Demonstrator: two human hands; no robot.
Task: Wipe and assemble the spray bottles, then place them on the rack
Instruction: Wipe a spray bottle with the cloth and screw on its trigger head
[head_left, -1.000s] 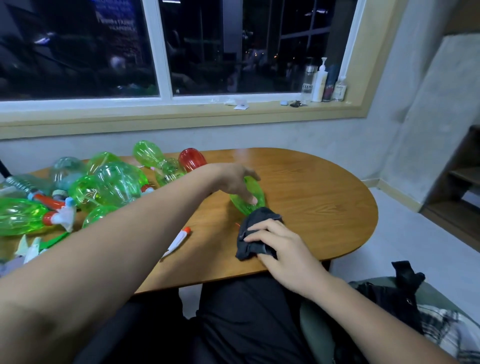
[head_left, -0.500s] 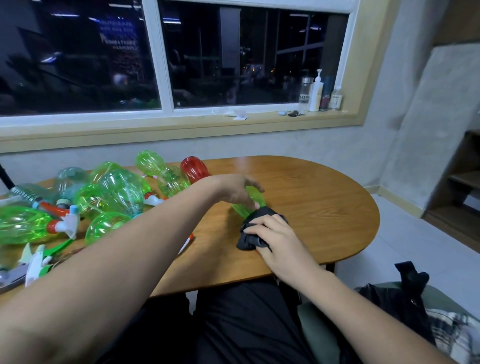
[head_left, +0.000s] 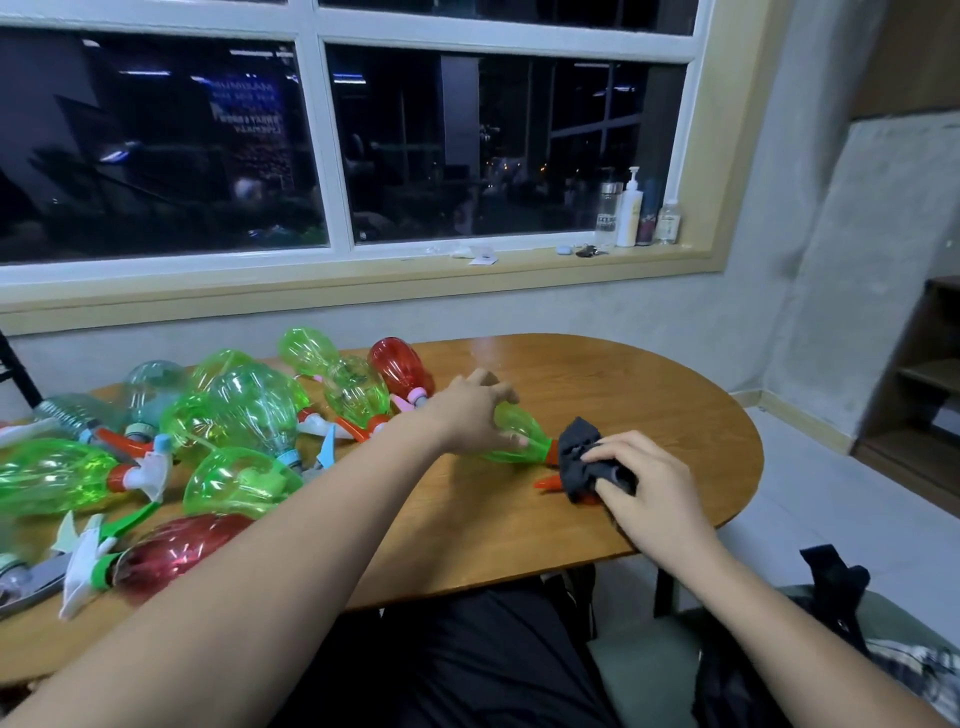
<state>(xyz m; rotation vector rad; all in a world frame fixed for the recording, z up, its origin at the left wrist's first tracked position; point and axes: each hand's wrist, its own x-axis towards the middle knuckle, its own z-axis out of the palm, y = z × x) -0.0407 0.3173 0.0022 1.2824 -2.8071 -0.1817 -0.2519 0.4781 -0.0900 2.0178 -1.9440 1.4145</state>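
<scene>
A transparent green plastic spray bottle (head_left: 519, 437) is laid on its side near the middle of the oval wooden table (head_left: 649, 395), with its neck pointed to the person's right. It is held from above by the left hand (head_left: 475, 410), whose fingers are curled over its body. This grip is judged to keep the round bottle from rolling while the other end is worked on.

A dark grey crumpled cloth (head_left: 582, 457) is clamped in the right hand (head_left: 644, 483) and pressed against the orange-red plastic spray head (head_left: 548, 482) at the neck of the bottle. The head seems to be fitted on the bottle already, but the joint is covered by the cloth, so this cannot be told for sure. The two hands are kept apart, one at each end of the bottle.

The step in hand is judged to be the wiping of the spray head.

A heap of other green and red plastic bottles (head_left: 244, 410) is left on the left part of the table, some with heads and some without, so much of the task appears undone. A wooden shelf unit (head_left: 930, 374) is seen at the right wall, well apart; whether it is the rack cannot be told.
</scene>
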